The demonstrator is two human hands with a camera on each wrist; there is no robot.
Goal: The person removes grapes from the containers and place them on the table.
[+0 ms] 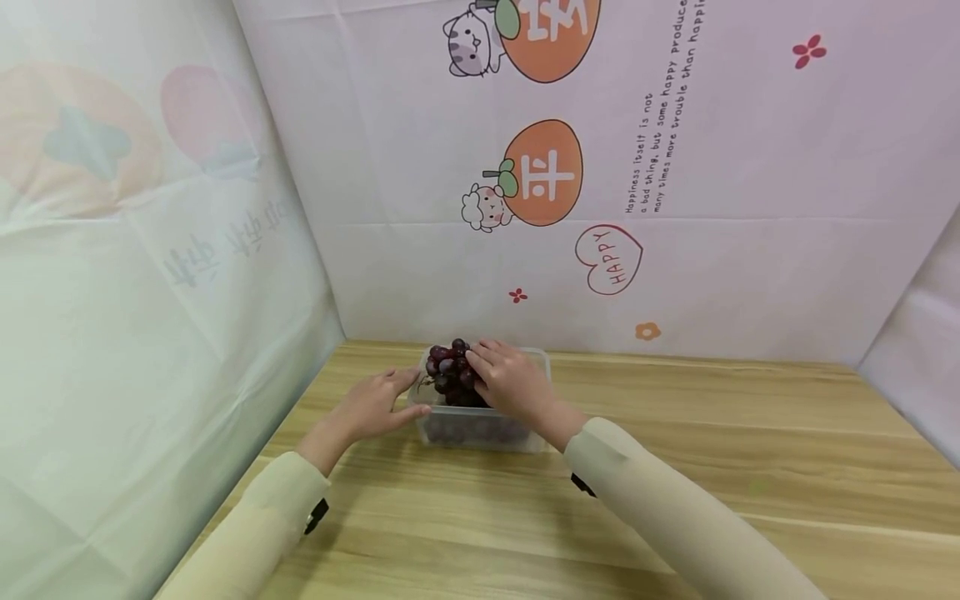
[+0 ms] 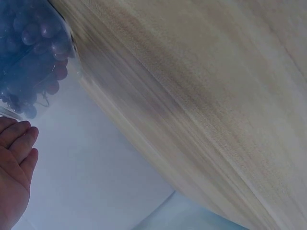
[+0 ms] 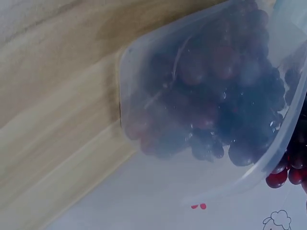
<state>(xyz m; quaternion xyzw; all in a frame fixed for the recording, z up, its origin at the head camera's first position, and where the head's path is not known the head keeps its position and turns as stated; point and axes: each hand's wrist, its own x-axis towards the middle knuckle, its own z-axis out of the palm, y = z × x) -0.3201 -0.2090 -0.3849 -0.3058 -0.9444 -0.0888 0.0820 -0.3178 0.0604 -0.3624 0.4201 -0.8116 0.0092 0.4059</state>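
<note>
A bunch of dark red-purple grapes rises above the rim of a clear plastic container in the head view. My right hand reaches over the container's right side and grips the bunch, fingers bent over its upper right. At the left end, my left hand has its fingers extended beside the container wall, the thumb near the front rim. More grapes show through the cloudy wall in the right wrist view. The left wrist view has the left hand's fingers close to the container's edge.
The container stands on a wood-grain table close to its back edge. A white printed cloth hangs behind it, with another pale cloth along the left side.
</note>
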